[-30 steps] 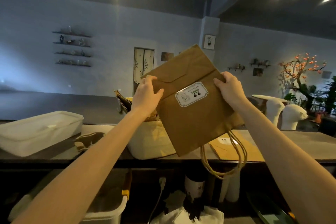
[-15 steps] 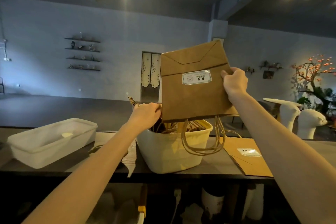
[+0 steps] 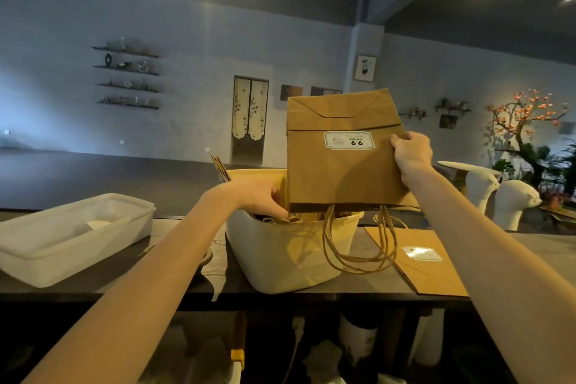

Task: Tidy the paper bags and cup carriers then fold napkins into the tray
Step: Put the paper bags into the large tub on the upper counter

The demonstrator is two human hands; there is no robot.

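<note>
One hand now carries the paper bag [image 3: 344, 162] where a second ago I had both on it: my right hand [image 3: 412, 155] pinches its right edge, fingers [image 3: 397, 142] curled over the front, and holds it upside down, squared up from its earlier tilt, with the twine handles [image 3: 358, 246] dangling over the cream bin [image 3: 280, 259]. My left hand [image 3: 260, 196] has let go and dropped into the bin's mouth, against the bags already standing there; I think its fingers are loosely curled and parting the stack, but the hanging bag hides the tips, so I cannot say whether they grip anything. That suggests a slot is being opened so this bag can slide in. A second flat bag [image 3: 424, 262] lies on the tabletop [image 3: 545, 246] just right of the bin, and the white tray [image 3: 71, 234] for the napkins sits well to the left.
</note>
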